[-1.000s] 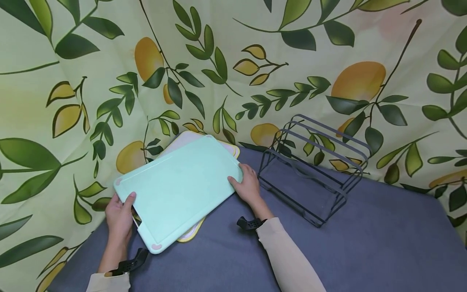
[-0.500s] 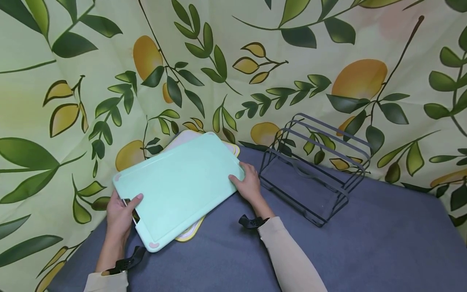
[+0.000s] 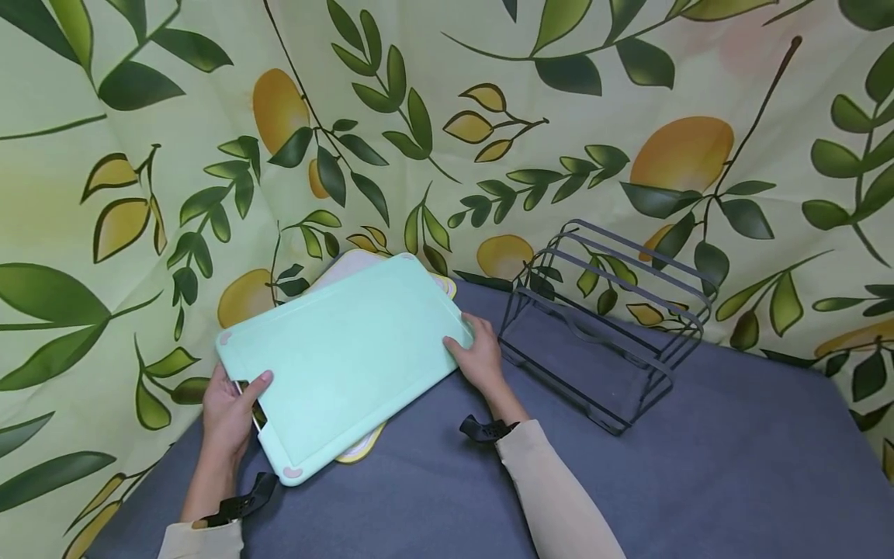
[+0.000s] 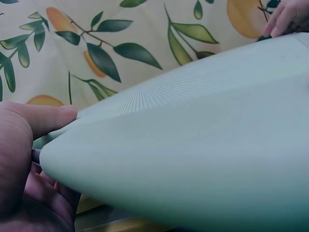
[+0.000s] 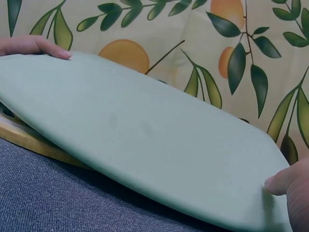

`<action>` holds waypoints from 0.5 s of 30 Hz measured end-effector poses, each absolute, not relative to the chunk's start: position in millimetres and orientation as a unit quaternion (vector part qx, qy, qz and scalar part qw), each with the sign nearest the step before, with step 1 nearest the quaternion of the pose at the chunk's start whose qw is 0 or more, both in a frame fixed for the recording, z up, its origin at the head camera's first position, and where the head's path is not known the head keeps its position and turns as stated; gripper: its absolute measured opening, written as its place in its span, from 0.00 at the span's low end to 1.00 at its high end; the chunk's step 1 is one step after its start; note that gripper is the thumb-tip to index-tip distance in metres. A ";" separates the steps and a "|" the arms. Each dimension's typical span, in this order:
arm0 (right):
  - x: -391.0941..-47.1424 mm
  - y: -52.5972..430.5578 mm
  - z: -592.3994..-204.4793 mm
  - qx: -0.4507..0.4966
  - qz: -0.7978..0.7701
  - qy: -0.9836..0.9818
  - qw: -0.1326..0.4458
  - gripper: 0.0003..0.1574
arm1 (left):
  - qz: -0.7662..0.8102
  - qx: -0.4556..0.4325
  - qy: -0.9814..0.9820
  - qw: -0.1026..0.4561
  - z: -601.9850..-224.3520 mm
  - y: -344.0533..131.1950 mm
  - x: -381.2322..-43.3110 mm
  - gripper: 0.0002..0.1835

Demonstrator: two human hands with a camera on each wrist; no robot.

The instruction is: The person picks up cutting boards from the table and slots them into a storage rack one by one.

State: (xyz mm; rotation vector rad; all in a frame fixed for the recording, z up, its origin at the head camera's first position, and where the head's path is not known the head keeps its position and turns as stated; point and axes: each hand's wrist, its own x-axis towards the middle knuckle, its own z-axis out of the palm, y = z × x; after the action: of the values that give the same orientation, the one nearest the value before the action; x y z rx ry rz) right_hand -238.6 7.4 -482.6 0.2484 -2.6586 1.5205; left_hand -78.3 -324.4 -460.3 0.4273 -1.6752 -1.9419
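A mint-green cutting board (image 3: pixel 349 357) with pink corner pads is held between both hands in the head view. My left hand (image 3: pixel 226 415) grips its left short edge at the handle slot, thumb on top and fingers beneath. On the opposite short edge, my right hand (image 3: pixel 478 353) pinches the board, thumb laid on its face. Beneath it lies a yellow-rimmed, pale board (image 3: pixel 363 449), mostly covered. In the right wrist view the green board (image 5: pixel 145 135) tilts above that lower board (image 5: pixel 43 147), with a shadow on the cloth.
A dark wire rack (image 3: pixel 601 349) with several bars stands on the table to the right of the right hand. Grey-blue cloth (image 3: pixel 754 450) covers the table. A curtain (image 3: pixel 419 93) printed with leaves and fruit hangs behind it.
The left hand's thumb has slid a little further in over the board's face near the slot. Otherwise the board and both hands have barely moved.
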 end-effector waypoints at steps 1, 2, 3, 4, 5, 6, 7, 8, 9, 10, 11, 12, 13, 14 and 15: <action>-238.4 8.2 -482.7 0.080 0.498 -0.863 0.036 0.39 | -0.721 0.160 -0.620 0.266 -459.9 -323.9 -78.7 0.32; -238.0 9.0 -482.6 0.079 0.500 -0.861 0.037 0.39 | -0.720 0.163 -0.620 0.265 -459.9 -323.5 -79.1 0.32; -237.9 9.7 -482.7 0.078 0.503 -0.860 0.037 0.38 | -0.719 0.168 -0.620 0.264 -459.9 -322.9 -79.4 0.33; -237.4 10.4 -482.8 0.076 0.506 -0.858 0.039 0.38 | -0.720 0.169 -0.619 0.264 -459.8 -322.3 -79.4 0.33; -237.2 10.8 -483.2 0.073 0.509 -0.856 0.041 0.38 | -0.720 0.170 -0.618 0.265 -459.7 -321.7 -79.2 0.33; -236.8 11.0 -483.2 0.070 0.513 -0.854 0.044 0.38 | -0.721 0.171 -0.616 0.267 -459.3 -321.1 -79.1 0.33; -236.6 11.2 -483.8 0.067 0.514 -0.854 0.046 0.37 | -0.723 0.170 -0.613 0.269 -458.9 -320.6 -78.7 0.34; -236.5 11.1 -483.9 0.063 0.519 -0.851 0.048 0.37 | -0.724 0.168 -0.612 0.270 -458.7 -320.3 -78.0 0.34; -236.4 10.9 -484.1 0.059 0.522 -0.850 0.047 0.37 | -0.725 0.165 -0.610 0.273 -458.0 -320.1 -77.6 0.34; -236.0 10.7 -483.9 0.056 0.525 -0.848 0.048 0.37 | -0.728 0.162 -0.607 0.276 -457.3 -320.1 -77.1 0.34; -236.0 10.4 -483.7 0.053 0.528 -0.846 0.046 0.38 | -0.729 0.161 -0.605 0.278 -456.5 -320.0 -76.9 0.35; -235.9 10.1 -483.0 0.052 0.531 -0.845 0.042 0.38 | -0.731 0.158 -0.602 0.280 -455.7 -320.1 -76.8 0.36; -235.9 9.8 -482.4 0.050 0.534 -0.843 0.038 0.39 | -0.733 0.155 -0.600 0.281 -455.1 -320.1 -76.7 0.36; -235.9 9.5 -481.3 0.047 0.539 -0.840 0.033 0.40 | -0.736 0.150 -0.597 0.283 -454.4 -319.9 -76.7 0.37; -236.0 9.4 -480.7 0.045 0.540 -0.840 0.028 0.41 | -0.741 0.147 -0.591 0.284 -453.6 -319.8 -76.8 0.37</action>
State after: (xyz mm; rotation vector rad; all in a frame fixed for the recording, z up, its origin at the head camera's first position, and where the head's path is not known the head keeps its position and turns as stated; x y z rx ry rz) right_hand -236.0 9.4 -480.7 0.1395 -2.5927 1.6657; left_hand -76.8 -319.8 -453.6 0.3920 -1.5807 -1.9817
